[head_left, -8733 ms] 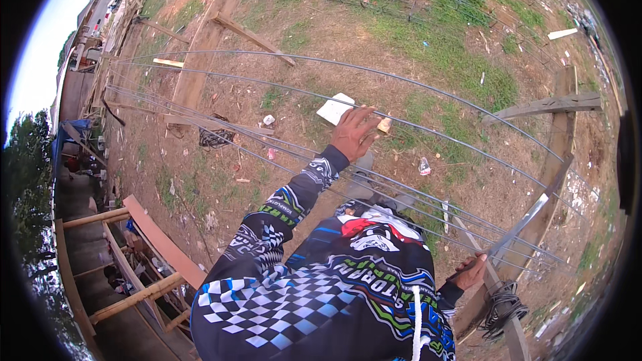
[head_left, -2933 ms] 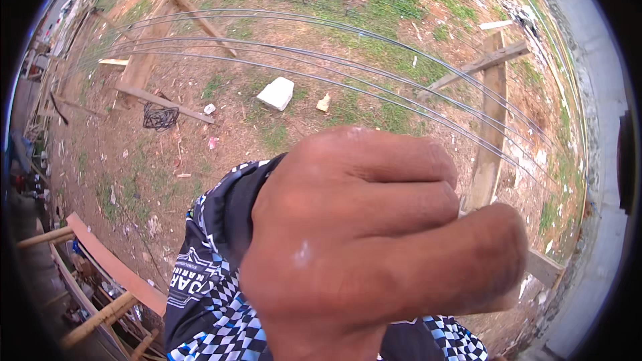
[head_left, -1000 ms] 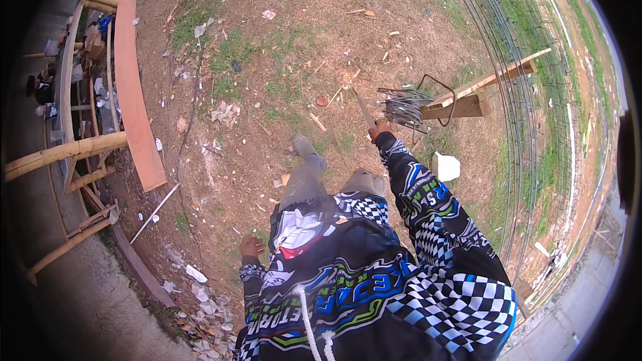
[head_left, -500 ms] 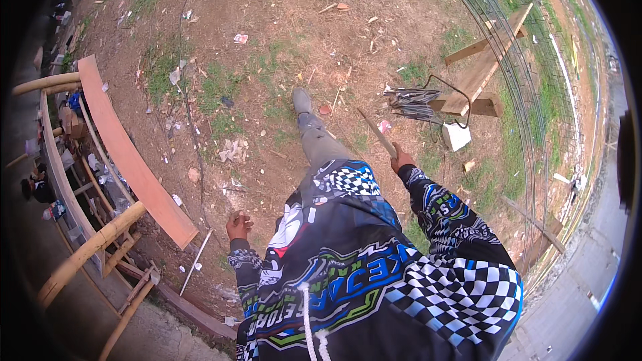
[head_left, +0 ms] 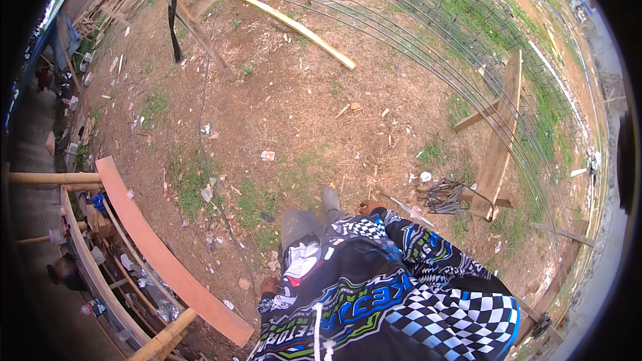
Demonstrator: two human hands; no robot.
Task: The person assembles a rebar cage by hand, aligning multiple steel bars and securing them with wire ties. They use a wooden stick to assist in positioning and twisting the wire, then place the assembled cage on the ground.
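My right hand (head_left: pixel 369 207) is in front of my waist, beside my shoe, its fingers looking curled. Close to it a thin, pale strip (head_left: pixel 405 208), probably wood, slants along the far side of my sleeve. No contact between hand and strip shows, and the fingers are too small to make out. My left hand (head_left: pixel 269 285) hangs low by my left side, partly hidden by the sleeve, with its grip unclear. Past the strip's far right lies a bundle of dark wire ties (head_left: pixel 447 196).
A long plank (head_left: pixel 500 140) rests on wooden pieces to the right, beside bent steel bars (head_left: pixel 428 60). On the left, a reddish board (head_left: pixel 167 247) tops a bamboo frame (head_left: pixel 175 334). A yellowish timber (head_left: pixel 294 25) lies on the littered dirt ahead.
The view has tipped up and moved, showing more ground ahead. My right hand, earlier gripping the strip out to the side, has come in to my waist. My left hand has dropped closer to my body.
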